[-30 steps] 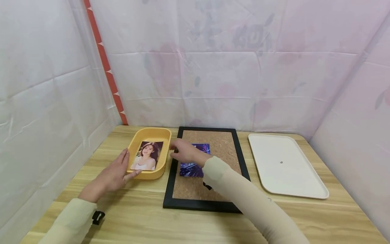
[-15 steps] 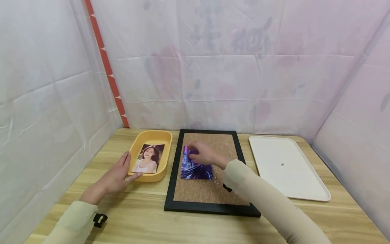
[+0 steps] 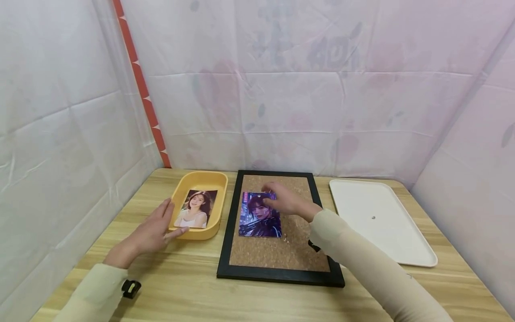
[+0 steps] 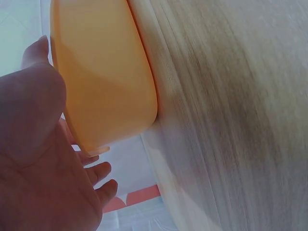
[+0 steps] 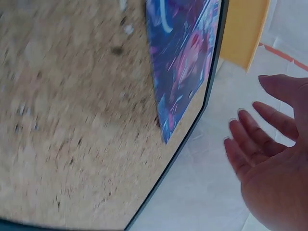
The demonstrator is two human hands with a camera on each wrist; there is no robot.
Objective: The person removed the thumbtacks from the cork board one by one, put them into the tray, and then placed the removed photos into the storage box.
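My left hand (image 3: pixel 150 230) rests at the near left corner of a yellow plastic box (image 3: pixel 221 210), fingers along its outer side and thumb over the near rim. The left wrist view shows the fingers spread past the corner. Inside the box lies a portrait photo (image 3: pixel 196 210). A purple picture card (image 3: pixel 259 223) lies on the left half of a black-framed cork board (image 3: pixel 277 255), with a small round thumbtack head (image 3: pixel 259 195) at its top. My right hand (image 3: pixel 283 198) hovers over the card's upper right corner, fingers loosely bent and holding nothing in the right wrist view.
A white tray (image 3: pixel 382 232) stands to the right of the board, with a small shiny tack (image 3: pixel 373 218) on it. The wooden table (image 3: pixel 181 286) ends at hanging cloth walls (image 3: pixel 289 103) on the back and both sides.
My right hand has moved from the board's left edge, beside the box, rightward across the card to its upper right corner, uncovering the tack head. My left hand stays at the box.
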